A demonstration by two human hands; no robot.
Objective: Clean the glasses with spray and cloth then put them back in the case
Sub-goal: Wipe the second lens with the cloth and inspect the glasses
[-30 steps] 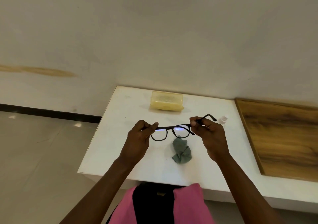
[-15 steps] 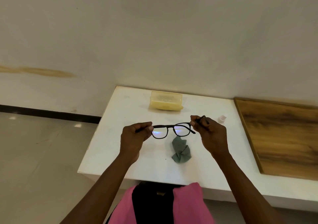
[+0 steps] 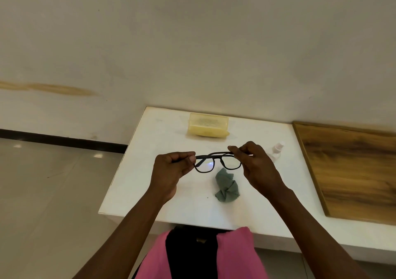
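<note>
Mid-frame, we note the glasses (image 3: 217, 162) held above the table (image 3: 150, 171). Left hand (image 3: 171, 169) and right hand (image 3: 255, 163) each pinch a hinge end, probably folding the arms for the yellow case (image 3: 207, 125) at upper centre. Cloth (image 3: 226, 185) lies below.

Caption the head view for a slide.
Both hands, left hand and right hand, hold black glasses above a white table with cloth, spray bottle, yellow case.
</note>
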